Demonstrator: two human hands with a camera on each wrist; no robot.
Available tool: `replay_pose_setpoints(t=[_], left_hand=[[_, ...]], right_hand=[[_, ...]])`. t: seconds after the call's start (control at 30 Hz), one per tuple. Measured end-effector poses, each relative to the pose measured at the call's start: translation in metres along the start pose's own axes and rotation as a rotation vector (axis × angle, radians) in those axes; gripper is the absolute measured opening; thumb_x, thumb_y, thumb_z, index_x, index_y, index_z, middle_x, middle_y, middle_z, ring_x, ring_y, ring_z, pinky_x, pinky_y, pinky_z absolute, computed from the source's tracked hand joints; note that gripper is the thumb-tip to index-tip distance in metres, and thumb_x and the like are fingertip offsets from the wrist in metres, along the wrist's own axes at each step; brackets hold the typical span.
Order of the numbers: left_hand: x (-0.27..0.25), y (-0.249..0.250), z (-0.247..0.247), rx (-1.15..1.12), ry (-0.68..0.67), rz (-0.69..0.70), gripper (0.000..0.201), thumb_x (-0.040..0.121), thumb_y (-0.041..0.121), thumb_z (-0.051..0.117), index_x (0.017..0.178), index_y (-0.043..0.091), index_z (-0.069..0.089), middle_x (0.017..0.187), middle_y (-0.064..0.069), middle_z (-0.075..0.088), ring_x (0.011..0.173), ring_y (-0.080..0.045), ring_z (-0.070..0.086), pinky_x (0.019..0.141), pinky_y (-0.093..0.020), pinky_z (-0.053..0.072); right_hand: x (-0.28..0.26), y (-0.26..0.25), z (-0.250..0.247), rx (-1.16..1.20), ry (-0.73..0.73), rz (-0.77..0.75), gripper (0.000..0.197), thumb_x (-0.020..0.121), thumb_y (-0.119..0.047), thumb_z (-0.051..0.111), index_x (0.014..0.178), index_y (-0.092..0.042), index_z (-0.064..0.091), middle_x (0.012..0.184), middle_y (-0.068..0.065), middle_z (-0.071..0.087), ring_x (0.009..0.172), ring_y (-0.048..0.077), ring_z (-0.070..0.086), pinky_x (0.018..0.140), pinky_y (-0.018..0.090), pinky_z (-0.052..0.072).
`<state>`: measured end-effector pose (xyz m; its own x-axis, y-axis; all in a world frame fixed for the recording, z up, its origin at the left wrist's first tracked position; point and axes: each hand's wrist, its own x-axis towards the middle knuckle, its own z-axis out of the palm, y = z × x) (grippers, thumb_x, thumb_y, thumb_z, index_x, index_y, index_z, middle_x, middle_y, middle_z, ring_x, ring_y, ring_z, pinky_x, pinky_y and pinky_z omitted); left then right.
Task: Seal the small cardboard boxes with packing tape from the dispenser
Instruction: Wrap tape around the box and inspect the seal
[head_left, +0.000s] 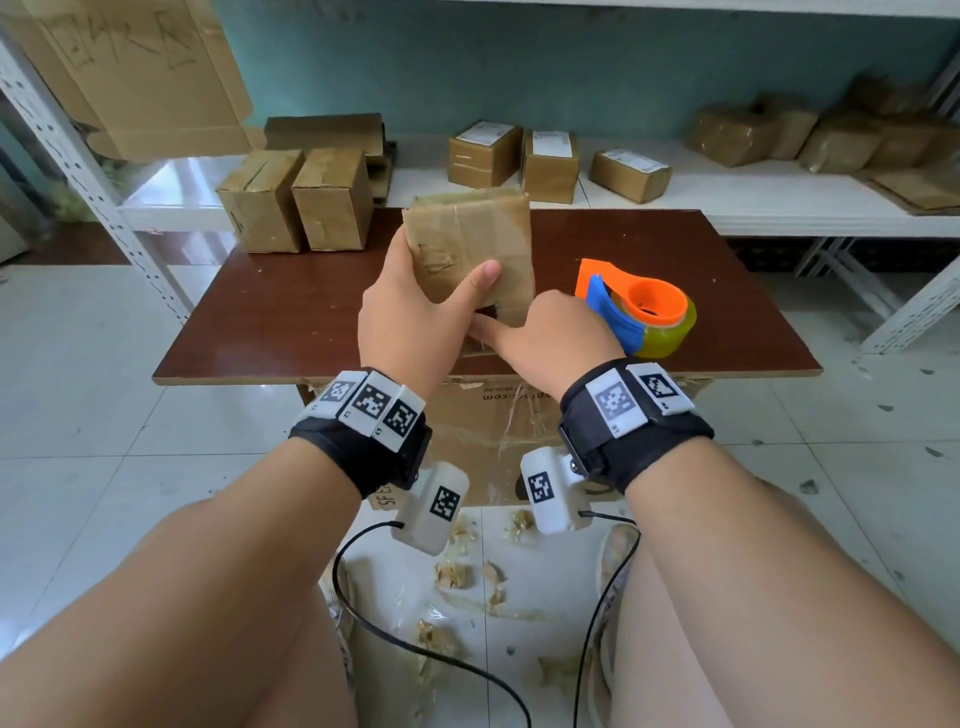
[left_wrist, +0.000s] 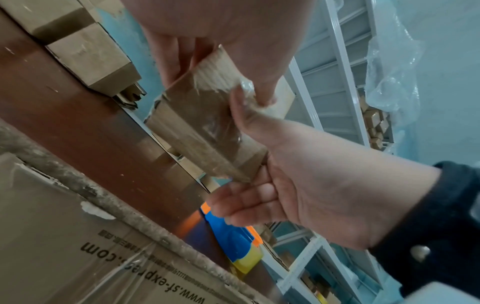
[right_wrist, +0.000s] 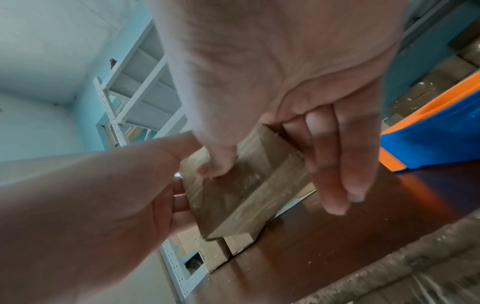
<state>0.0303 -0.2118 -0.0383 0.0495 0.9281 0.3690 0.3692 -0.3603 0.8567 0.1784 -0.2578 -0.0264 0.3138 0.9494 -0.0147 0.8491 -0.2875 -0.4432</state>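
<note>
A dark brown tabletop (head_left: 311, 332) is sitting across a large printed carton (head_left: 483, 415) that is standing on the white tiled floor (head_left: 104, 395). Two small cardboard boxes (head_left: 296, 200) are standing side by side, touching, at the board's far left corner, and an orange and blue tape dispenser (head_left: 636, 306) is lying near its right side. Behind it, a white shelf (head_left: 753, 192) is carrying more boxes, and torn scraps (head_left: 457, 571) are lying scattered on the floor tiles.

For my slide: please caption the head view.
Both hands, left and right, hold a small box beside the tape dispenser.
</note>
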Motion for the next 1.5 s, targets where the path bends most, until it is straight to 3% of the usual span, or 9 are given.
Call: replay_pose_setpoints(t=[0.23, 0.33, 0.43, 0.6, 0.77, 0.87, 1.03, 1.17, 1.5], left_hand=[[0.007, -0.001, -0.001, -0.173, 0.089, -0.032, 0.056, 0.091, 0.059, 0.076, 0.131, 0.023, 0.062, 0.112, 0.017, 0.077, 0.103, 0.003, 0.072, 0.093, -0.034, 0.061], [0.011, -0.004, -0.002, -0.238, 0.122, -0.074, 0.047, 0.094, 0.054, 0.076, 0.122, 0.017, 0.069, 0.109, 0.012, 0.078, 0.101, 0.001, 0.073, 0.093, -0.037, 0.062], [0.009, -0.004, -0.002, -0.226, 0.075, -0.063, 0.034, 0.098, 0.046, 0.073, 0.119, 0.019, 0.073, 0.108, 0.013, 0.078, 0.101, 0.001, 0.073, 0.093, -0.035, 0.062], [0.006, -0.006, 0.001, -0.085, 0.05, -0.004, 0.039, 0.101, 0.048, 0.058, 0.134, 0.027, 0.066, 0.11, 0.016, 0.076, 0.099, 0.0, 0.07, 0.09, -0.031, 0.059], [0.01, -0.006, -0.002, -0.377, 0.068, -0.211, 0.051, 0.094, 0.048, 0.062, 0.132, 0.015, 0.068, 0.127, -0.002, 0.075, 0.122, -0.021, 0.07, 0.105, -0.052, 0.057], [0.012, -0.007, -0.003, -0.5, 0.071, -0.383, 0.089, 0.082, 0.067, 0.062, 0.149, 0.01, 0.053, 0.154, -0.019, 0.053, 0.144, -0.037, 0.051, 0.118, -0.066, 0.041], [0.01, 0.001, -0.003, -0.522, -0.033, -0.335, 0.077, 0.081, 0.076, 0.075, 0.134, 0.022, 0.065, 0.122, 0.004, 0.076, 0.11, -0.012, 0.075, 0.096, -0.044, 0.063], [0.017, -0.004, -0.006, -0.6, 0.021, -0.544, 0.119, 0.052, 0.089, 0.084, 0.141, 0.017, 0.05, 0.128, 0.0, 0.07, 0.114, -0.02, 0.073, 0.094, -0.046, 0.062], [0.021, -0.006, -0.022, -0.298, -0.061, -0.1, 0.036, 0.088, 0.045, 0.086, 0.116, 0.023, 0.079, 0.101, 0.005, 0.082, 0.094, -0.014, 0.08, 0.08, -0.046, 0.067]], right_hand=[[0.013, -0.008, 0.014, 0.361, 0.038, 0.056, 0.089, 0.077, -0.092, 0.046, 0.115, -0.014, 0.063, 0.107, 0.009, 0.075, 0.093, 0.032, 0.075, 0.087, 0.051, 0.061], [0.012, -0.014, 0.007, 0.426, 0.106, 0.068, 0.1, 0.096, -0.068, 0.058, 0.168, -0.017, 0.01, 0.154, 0.012, 0.054, 0.133, 0.031, 0.059, 0.105, 0.039, 0.05], [0.009, -0.014, 0.005, 0.45, 0.132, -0.038, 0.109, 0.095, -0.065, 0.062, 0.165, -0.035, -0.015, 0.156, 0.006, 0.053, 0.133, 0.026, 0.058, 0.1, 0.039, 0.052], [0.017, -0.014, 0.013, 0.57, 0.176, -0.044, 0.051, 0.098, -0.06, 0.061, 0.142, -0.036, 0.054, 0.119, -0.016, 0.072, 0.109, 0.011, 0.068, 0.096, 0.039, 0.057], [0.024, -0.013, 0.014, 0.595, 0.153, -0.004, 0.035, 0.106, -0.056, 0.044, 0.117, -0.031, 0.066, 0.099, -0.015, 0.069, 0.098, 0.015, 0.061, 0.092, 0.035, 0.05], [0.012, -0.015, 0.007, 0.509, 0.192, -0.07, 0.044, 0.088, -0.072, 0.065, 0.119, -0.041, 0.068, 0.099, -0.024, 0.074, 0.097, 0.003, 0.068, 0.083, 0.029, 0.054], [0.013, -0.014, 0.005, 0.331, 0.246, -0.133, 0.043, 0.09, -0.059, 0.071, 0.129, -0.043, 0.063, 0.102, -0.018, 0.076, 0.1, 0.013, 0.071, 0.084, 0.036, 0.057], [0.016, -0.016, 0.014, 0.293, 0.137, -0.163, 0.062, 0.099, -0.046, 0.067, 0.156, -0.042, 0.045, 0.135, -0.004, 0.072, 0.126, 0.026, 0.065, 0.104, 0.044, 0.054], [0.003, -0.023, 0.003, 0.744, 0.002, 0.168, 0.117, 0.065, -0.102, 0.052, 0.152, -0.024, 0.05, 0.147, -0.005, 0.061, 0.13, 0.022, 0.063, 0.1, 0.046, 0.059]])
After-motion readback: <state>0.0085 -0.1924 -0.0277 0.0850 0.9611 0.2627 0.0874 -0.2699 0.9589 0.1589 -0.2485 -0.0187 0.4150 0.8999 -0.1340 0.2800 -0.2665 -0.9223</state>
